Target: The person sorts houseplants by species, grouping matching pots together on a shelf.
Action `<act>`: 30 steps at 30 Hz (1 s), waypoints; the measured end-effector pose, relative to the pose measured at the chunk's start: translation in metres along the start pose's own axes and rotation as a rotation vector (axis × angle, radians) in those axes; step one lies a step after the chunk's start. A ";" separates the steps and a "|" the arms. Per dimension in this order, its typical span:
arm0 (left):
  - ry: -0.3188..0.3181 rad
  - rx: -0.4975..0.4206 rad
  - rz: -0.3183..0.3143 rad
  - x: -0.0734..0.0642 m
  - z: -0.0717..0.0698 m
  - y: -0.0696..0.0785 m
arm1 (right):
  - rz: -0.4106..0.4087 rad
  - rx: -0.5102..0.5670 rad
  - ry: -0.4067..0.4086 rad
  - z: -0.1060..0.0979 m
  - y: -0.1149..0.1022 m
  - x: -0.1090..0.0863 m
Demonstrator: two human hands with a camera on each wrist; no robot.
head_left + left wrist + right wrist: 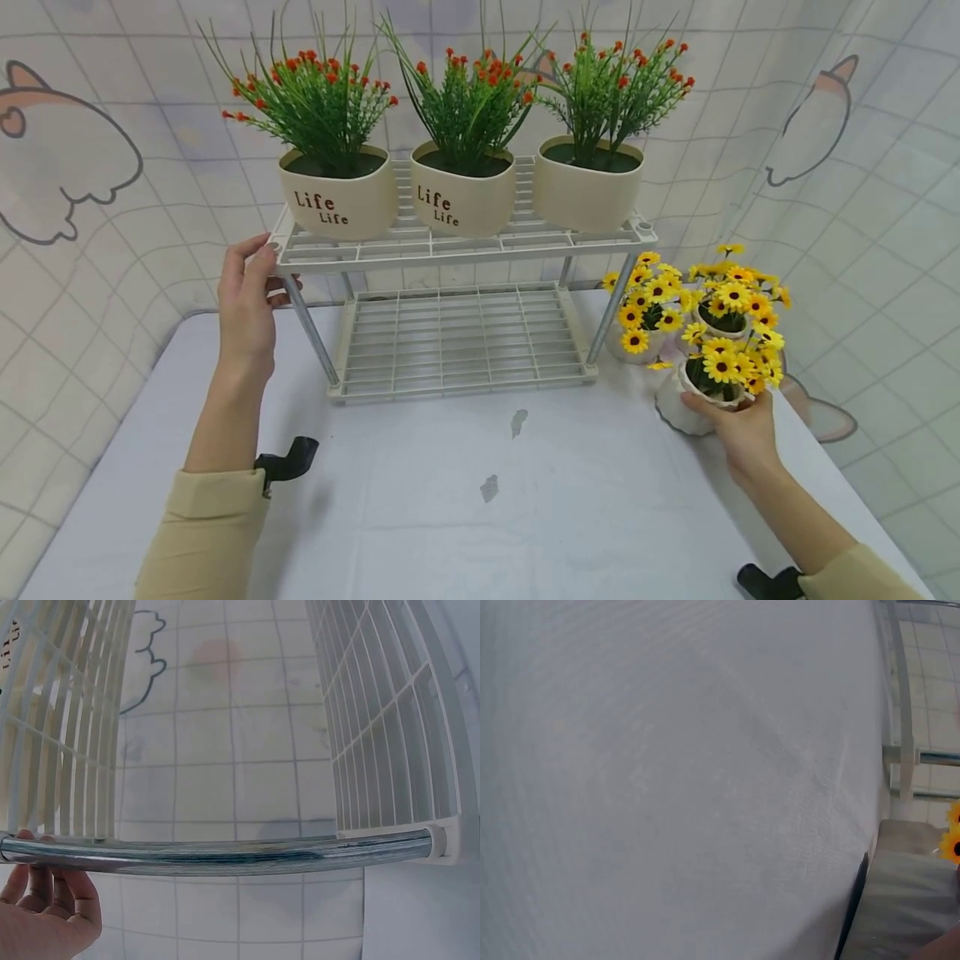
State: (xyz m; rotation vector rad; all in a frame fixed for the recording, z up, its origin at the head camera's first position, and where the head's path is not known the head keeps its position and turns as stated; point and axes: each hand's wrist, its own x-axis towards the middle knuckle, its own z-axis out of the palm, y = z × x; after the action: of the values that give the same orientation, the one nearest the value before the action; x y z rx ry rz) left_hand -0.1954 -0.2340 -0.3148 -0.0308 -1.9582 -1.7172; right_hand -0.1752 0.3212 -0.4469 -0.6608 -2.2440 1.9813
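A two-tier white wire shelf rack [465,254] with metal posts stands on the table. My left hand [251,292] grips its upper left corner, the thumb on the near side and fingers behind. In the left wrist view, the fingers [64,892] curl at the upper end of the metal post [225,855]. On the right, my right hand [742,429] holds the rim of a white pot [682,404] of yellow sunflowers [723,367]. Part of this pot [911,900] shows at the right wrist view's edge, with little of the hand visible.
Three cream pots [341,200] of red-flowered greenery line the top tier. Two more sunflower pots [637,343] stand behind the held one, right of the rack. A white cloth [420,500] with two grey patches covers the table; patterned tile-print sheeting [862,233] hangs around it.
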 end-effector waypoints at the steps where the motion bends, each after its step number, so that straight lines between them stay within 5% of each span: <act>1: -0.001 0.006 0.003 0.000 0.000 0.000 | -0.013 -0.004 0.000 0.001 0.001 0.000; 15: -0.001 -0.041 -0.003 0.001 -0.001 -0.001 | -0.059 -0.008 -0.046 0.006 -0.007 -0.015; 30: -0.007 -0.062 -0.003 0.001 -0.001 -0.001 | -0.036 -0.078 -0.294 0.045 -0.041 -0.052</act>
State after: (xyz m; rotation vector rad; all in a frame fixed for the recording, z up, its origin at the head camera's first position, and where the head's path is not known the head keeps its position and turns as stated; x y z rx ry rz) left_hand -0.1963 -0.2354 -0.3151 -0.0558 -1.9106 -1.7817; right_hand -0.1539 0.2574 -0.4033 -0.3491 -2.4859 2.1026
